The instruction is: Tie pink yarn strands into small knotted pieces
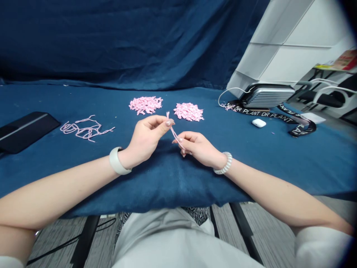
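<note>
Pink yarn strands (174, 132) stretch between my two hands above the front of the blue cloth. My left hand (150, 136) pinches their upper end between thumb and forefinger, and a short tip sticks up above the fingers. Lower and to the right, my right hand (196, 147) is closed on the strands' lower part. Behind the hands lie two piles of small pink yarn pieces, a left pile (145, 105) and a right pile (189, 111). Loose lengths of pink yarn (83, 129) lie tangled on the cloth to the left.
A black flat object (26, 130) lies at the far left. On the right are a silver ridged case (269, 96) with a white cable, a black lettered strap (259, 112) and a small white case (259, 123). Blue cloth (125, 48) hangs behind the table.
</note>
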`<state>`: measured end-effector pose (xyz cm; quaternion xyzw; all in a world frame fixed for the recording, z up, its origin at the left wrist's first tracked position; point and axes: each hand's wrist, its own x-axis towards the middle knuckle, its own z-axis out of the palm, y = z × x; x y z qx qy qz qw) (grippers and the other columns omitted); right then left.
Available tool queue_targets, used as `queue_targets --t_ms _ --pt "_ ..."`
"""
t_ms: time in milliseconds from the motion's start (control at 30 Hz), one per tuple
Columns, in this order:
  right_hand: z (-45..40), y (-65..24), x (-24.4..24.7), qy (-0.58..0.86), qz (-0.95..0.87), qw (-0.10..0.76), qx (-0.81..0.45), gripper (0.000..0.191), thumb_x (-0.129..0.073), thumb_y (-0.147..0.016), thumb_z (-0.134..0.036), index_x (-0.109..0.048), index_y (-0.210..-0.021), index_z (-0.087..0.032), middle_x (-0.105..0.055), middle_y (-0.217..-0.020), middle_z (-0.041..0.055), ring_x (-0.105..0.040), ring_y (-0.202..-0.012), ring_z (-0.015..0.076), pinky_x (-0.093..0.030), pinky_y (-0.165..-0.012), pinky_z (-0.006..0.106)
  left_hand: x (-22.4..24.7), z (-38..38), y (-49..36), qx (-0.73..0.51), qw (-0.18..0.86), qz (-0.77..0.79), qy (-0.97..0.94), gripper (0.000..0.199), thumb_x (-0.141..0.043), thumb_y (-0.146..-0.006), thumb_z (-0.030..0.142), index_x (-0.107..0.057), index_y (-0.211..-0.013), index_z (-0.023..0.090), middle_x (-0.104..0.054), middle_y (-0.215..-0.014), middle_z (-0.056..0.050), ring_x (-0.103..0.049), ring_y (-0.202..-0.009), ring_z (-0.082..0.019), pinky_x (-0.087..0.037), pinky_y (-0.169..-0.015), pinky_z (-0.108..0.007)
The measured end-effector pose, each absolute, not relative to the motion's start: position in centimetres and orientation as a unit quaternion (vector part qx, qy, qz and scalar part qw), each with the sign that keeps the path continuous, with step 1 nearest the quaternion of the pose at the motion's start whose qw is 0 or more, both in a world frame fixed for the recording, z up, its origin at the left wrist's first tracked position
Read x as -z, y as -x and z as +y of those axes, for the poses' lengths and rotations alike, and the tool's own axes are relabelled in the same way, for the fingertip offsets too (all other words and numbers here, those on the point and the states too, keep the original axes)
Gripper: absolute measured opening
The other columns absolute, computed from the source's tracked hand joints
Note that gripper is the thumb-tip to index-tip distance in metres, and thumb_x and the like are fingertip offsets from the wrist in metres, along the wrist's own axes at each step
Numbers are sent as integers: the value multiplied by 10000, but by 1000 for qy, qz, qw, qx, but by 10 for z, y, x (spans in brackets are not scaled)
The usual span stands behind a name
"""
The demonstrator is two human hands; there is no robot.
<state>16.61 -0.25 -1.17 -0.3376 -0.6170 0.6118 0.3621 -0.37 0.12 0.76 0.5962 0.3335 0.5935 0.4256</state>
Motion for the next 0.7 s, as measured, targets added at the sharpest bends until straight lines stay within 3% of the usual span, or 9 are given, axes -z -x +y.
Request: queue_targets --t_ms 133,300,533,700 --pt "-2 -167 14 327 -633 347 -610 222 -594 -795 -353 -596 -799 -130 -461 -531 -52 -413 -466 49 -383 -480 189 -16 4 5 -607 519 285 -530 208 -702 -720 357 -619 -741 168 -667 -805 -12 -638 -856 -146 -476 -882 -342" --pt "-3 -169 12 338 -715 301 -534 210 -555 -823 -315 -640 -843 -124 -515 -599 -25 -456 -512 55 -389 -502 186 -33 -3 6 -584 581 271 -498 225 -677 -750 353 -543 -760 171 -615 -729 40 -639 -748 -101 -508 -867 -361" --pt "1 -174 7 353 -721 341 -489 275 -547 -833 -367 -668 -861 -122 -525 -589 -21 -445 -501 54 -372 -488 183 -42 -1 9 -574 596 304 -472 183 -628 -800 329 -522 -790 181 -563 -658 69 -588 -620 -53 -540 -791 -310" --pt "-1 -174 6 334 -724 345 -496 282 -550 -834 -384 -666 -837 -127 -527 -565 -26 -427 -479 53 -358 -473 182 -44 -16 13 -574 539 280 -549 191 -674 -752 343 -570 -717 186 -566 -620 46 -529 -504 -61 -520 -603 -242"
